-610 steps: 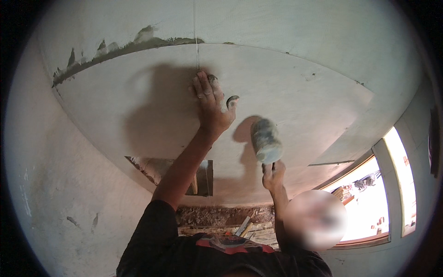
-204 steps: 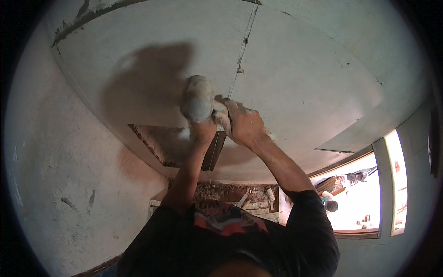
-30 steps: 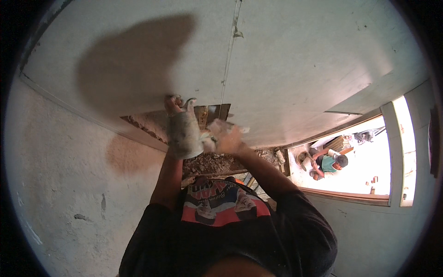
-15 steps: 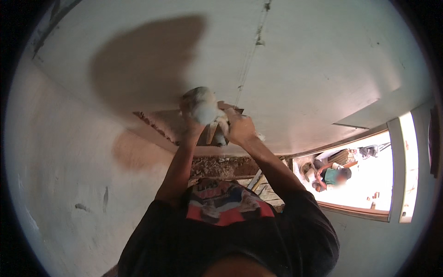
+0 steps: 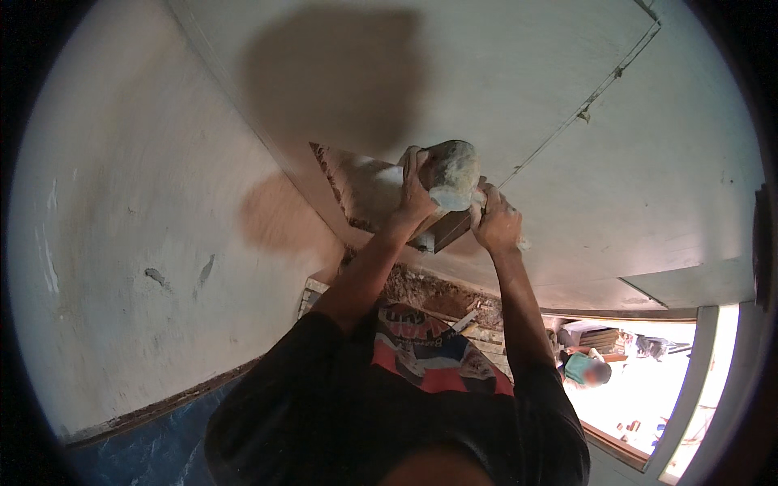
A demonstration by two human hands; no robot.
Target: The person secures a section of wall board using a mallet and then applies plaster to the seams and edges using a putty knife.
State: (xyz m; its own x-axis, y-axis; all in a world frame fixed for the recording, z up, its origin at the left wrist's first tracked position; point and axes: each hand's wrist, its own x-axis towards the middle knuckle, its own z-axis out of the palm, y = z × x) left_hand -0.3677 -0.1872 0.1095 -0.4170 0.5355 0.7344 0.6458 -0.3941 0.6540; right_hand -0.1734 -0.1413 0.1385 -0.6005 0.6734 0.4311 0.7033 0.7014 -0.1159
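My left hand (image 5: 416, 194) is wrapped round the left side of a rounded, bowl-like container (image 5: 455, 166), grey and smeared with pale, dried material. Close to its right side, my right hand (image 5: 496, 222) is closed with the fingers curled; whatever sits in it is too small and hidden to name. Both hands are raised in front of a pale painted wall panel (image 5: 567, 202). Just behind the container is a rectangular opening (image 5: 356, 186) cut into that panel, with rough brown edges; the container and my left hand cover part of it.
A plain plastered wall (image 5: 154, 235) stands at the left, above a blue surface (image 5: 166, 445). Rough masonry and rubble (image 5: 417, 289) show below the opening. At the right, a bright doorway (image 5: 624, 397) gives onto another person (image 5: 579, 368) in a green top, low down among various items.
The view has turned, so the opening and the panel's seam now slant and the doorway sits lower. The container, blurred before, is sharp now. Both hands stay raised by the opening.
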